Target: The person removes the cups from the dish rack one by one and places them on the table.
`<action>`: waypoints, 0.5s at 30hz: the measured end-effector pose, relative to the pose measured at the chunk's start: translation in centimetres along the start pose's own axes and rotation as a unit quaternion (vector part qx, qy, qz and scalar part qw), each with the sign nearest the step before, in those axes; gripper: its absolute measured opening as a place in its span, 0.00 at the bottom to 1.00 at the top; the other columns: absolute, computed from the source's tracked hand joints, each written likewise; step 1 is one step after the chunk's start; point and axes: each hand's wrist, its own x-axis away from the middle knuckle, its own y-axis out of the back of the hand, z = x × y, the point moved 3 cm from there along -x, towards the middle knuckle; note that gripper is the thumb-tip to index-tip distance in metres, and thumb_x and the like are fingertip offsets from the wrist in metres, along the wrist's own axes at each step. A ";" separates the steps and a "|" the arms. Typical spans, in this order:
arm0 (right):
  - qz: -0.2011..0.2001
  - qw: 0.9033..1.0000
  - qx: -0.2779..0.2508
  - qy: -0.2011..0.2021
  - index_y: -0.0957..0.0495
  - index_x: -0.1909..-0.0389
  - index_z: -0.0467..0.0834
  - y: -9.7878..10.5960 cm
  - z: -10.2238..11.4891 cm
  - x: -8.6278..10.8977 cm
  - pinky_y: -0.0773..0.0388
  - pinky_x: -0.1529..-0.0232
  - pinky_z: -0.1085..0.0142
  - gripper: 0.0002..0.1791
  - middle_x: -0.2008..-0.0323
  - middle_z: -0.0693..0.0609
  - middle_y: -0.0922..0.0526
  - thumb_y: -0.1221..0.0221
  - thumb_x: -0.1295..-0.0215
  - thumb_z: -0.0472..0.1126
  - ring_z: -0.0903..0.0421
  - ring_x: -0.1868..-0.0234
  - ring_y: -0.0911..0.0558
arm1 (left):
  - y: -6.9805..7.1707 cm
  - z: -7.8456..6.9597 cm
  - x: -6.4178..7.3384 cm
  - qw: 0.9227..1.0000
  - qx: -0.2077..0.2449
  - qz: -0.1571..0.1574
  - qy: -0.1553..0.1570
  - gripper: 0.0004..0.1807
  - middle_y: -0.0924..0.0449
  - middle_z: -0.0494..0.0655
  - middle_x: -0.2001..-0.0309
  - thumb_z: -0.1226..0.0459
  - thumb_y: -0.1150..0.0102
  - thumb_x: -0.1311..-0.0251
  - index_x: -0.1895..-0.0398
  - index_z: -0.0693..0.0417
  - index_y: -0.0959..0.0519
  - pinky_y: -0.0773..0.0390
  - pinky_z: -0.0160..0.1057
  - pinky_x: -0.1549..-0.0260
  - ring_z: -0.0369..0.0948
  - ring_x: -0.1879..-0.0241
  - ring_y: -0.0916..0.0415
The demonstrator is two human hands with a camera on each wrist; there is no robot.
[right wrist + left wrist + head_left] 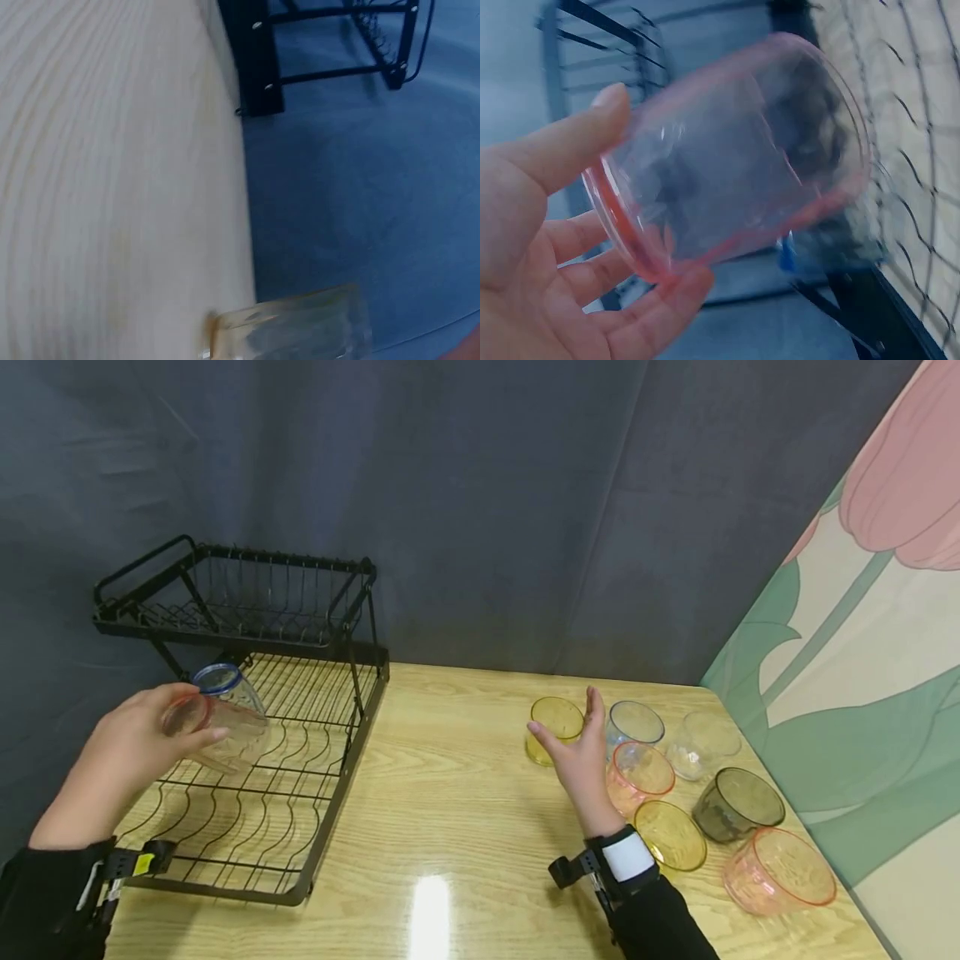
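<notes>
Over the lower tier of a black dish rack (300, 881), my left hand (138, 735) grips a pink-tinted glass (735, 150) by its rim, thumb on one side and fingers on the other. The glass is tilted, its base pointing right. Just behind it, a blue-rimmed glass (238, 692) leans in the rack, partly covered by the pink one. On the right, my right hand (583, 768) has thumb and fingers spread apart beside a yellow glass (543, 747) standing on the table. In the right wrist view, the yellow glass (292, 330) shows at the bottom edge.
Right of my right hand stand several more glasses: a blue-rimmed one (636, 722), a clear one (686, 756), two pink ones, another yellow one (670, 837) and a dark grey one (731, 810). The rack's upper tier (225, 639) overhangs its back part. A dark curtain (487, 518) hangs behind.
</notes>
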 end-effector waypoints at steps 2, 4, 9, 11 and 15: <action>0.004 1.000 -0.019 0.015 0.63 0.26 0.45 0.1 0.8 0.3 0.55 0.25 0.51 0.56 0.25 0.44 0.58 0.34 0.45 0.45 0.51 0.26 0.58 | 0.3 -1.1 0.4 1.000 0.018 -0.015 -0.011 0.48 0.34 0.73 0.50 0.38 0.45 0.45 0.35 0.68 0.39 0.30 0.62 0.69 0.65 0.56 0.34; 0.008 0.999 -0.039 0.031 0.63 0.26 0.45 0.3 1.6 0.7 0.56 0.25 0.54 0.55 0.24 0.46 0.58 0.34 0.45 0.40 0.54 0.26 0.57 | 0.5 -2.2 0.8 0.998 0.044 -0.025 -0.020 0.45 0.32 0.71 0.51 0.41 0.43 0.44 0.35 0.66 0.39 0.30 0.57 0.72 0.62 0.58 0.33; 0.021 0.993 -0.088 0.071 0.61 0.27 0.43 0.5 3.9 1.6 0.58 0.25 0.56 0.54 0.24 0.50 0.57 0.35 0.46 0.31 0.59 0.26 0.57 | 0.6 -4.6 1.7 0.990 0.131 -0.035 -0.030 0.41 0.36 0.73 0.41 0.47 0.41 0.42 0.32 0.60 0.41 0.28 0.63 0.69 0.66 0.48 0.35; 0.031 0.990 -0.110 0.087 0.61 0.27 0.42 0.6 4.6 2.0 0.59 0.25 0.55 0.54 0.24 0.49 0.57 0.35 0.47 0.30 0.58 0.26 0.57 | 0.4 -5.3 2.0 0.984 0.169 -0.038 -0.034 0.39 0.36 0.70 0.39 0.50 0.42 0.40 0.31 0.59 0.42 0.25 0.57 0.67 0.64 0.48 0.34; 0.051 0.981 -0.151 0.111 0.61 0.27 0.42 0.6 5.8 2.8 0.61 0.25 0.53 0.56 0.24 0.50 0.57 0.33 0.48 0.34 0.58 0.26 0.57 | -0.2 -6.6 2.2 0.967 0.243 -0.044 -0.058 0.33 0.34 0.58 0.44 0.57 0.43 0.37 0.33 0.60 0.40 0.23 0.31 0.66 0.41 0.54 0.28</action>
